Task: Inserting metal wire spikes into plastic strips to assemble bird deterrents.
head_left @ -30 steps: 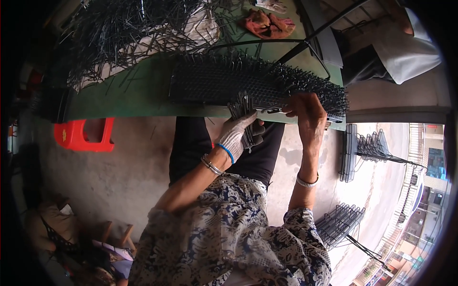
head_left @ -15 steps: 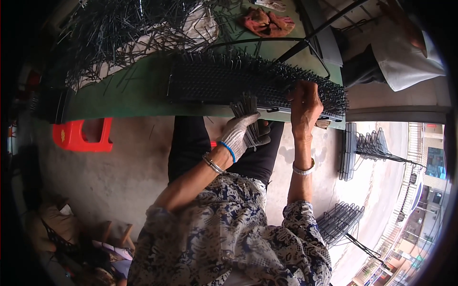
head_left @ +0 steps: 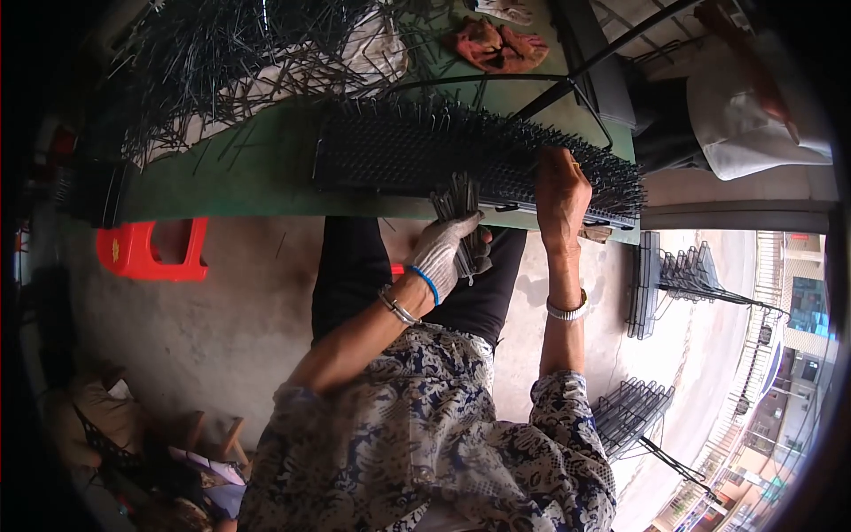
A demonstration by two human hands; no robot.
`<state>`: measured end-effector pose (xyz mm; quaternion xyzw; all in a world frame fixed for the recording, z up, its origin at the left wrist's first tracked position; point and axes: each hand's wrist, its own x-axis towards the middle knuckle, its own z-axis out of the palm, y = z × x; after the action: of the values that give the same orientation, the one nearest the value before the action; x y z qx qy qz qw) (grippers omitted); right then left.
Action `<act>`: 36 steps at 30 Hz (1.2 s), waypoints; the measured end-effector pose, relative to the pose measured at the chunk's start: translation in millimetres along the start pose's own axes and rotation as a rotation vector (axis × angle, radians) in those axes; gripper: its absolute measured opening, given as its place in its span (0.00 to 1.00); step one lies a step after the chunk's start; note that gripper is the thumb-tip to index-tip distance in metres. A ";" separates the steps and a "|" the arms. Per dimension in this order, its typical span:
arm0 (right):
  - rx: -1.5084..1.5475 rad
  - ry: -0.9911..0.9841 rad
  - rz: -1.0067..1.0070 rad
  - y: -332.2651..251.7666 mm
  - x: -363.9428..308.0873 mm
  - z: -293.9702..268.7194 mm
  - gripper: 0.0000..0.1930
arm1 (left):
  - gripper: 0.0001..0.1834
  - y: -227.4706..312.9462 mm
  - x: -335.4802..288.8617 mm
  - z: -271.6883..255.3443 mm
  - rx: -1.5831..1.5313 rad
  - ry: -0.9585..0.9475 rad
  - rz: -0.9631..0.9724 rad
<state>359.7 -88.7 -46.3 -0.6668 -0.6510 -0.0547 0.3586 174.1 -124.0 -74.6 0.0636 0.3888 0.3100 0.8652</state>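
Observation:
My left hand, in a pale knit glove, is closed around a bundle of short dark metal rods just off the table's front edge. Bare, my right hand has its fingers pinched over the right part of a long black perforated rack. Whatever sits between those fingertips is too small or hidden to make out. Many thin dark pins stand upright in the rack's holes, packed along its back and right end. Toward the left front, the holes show no pins.
On the green table, a large heap of dark wire rods lies over pale cloth. A reddish glove rests behind the rack, near a black metal bar. A red plastic stool stands left. Another person is at far right.
My right hand has shifted slightly left and turned over the rack, its fingers still pinched. My left hand keeps the rod bundle in nearly the same place.

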 end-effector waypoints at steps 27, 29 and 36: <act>0.729 -0.479 0.464 -31.4 -27.9 -22.0 0.06 | 0.09 -6.5 -11.7 11.5 0.094 -0.026 0.035; 0.616 -0.471 0.454 -33.4 -31.4 -23.7 0.06 | 0.09 -7.8 -11.1 11.0 0.099 -0.020 0.030; 0.499 -0.374 0.428 -37.6 -32.7 -28.7 0.06 | 0.10 -4.5 -8.0 16.5 0.156 0.019 0.059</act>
<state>332.1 -135.6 -27.5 -0.6782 -0.5446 0.3043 0.3884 184.0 -130.2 -59.7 0.1393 0.4178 0.3049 0.8444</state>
